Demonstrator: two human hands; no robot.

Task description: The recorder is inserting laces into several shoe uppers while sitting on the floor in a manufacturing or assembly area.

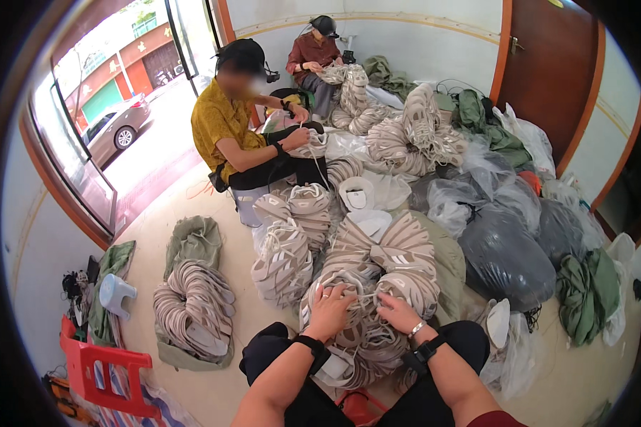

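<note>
The left hand (332, 307) rests on the beige uppers (408, 249), fingers bent, close to a pale lace (364, 294); I cannot tell whether its grip pinches the lace. The right hand (399, 312) is just across from it, fingers bent against the same heap; its grip is likewise unclear. The uppers lie heaped on the floor (246, 370), between the knees and out ahead of them.

Right of this heap, a green sack (445, 263) lies flat, partly beneath it. Beyond the sack sits a dark plastic bag (509, 256), bulging full, its contents not distinguishable. Nearer the floor's right edge is a crumpled green bundle (587, 295).

Toward the floor's left edge, a ring of uppers (194, 307) lies on another green sack (194, 245); a blue stool (116, 293) and a red stool (114, 370) stand beside it.

Farther out, a co-worker in yellow (224, 135) handles an upper; another in dark red (313, 53) sits by the far wall.
</note>
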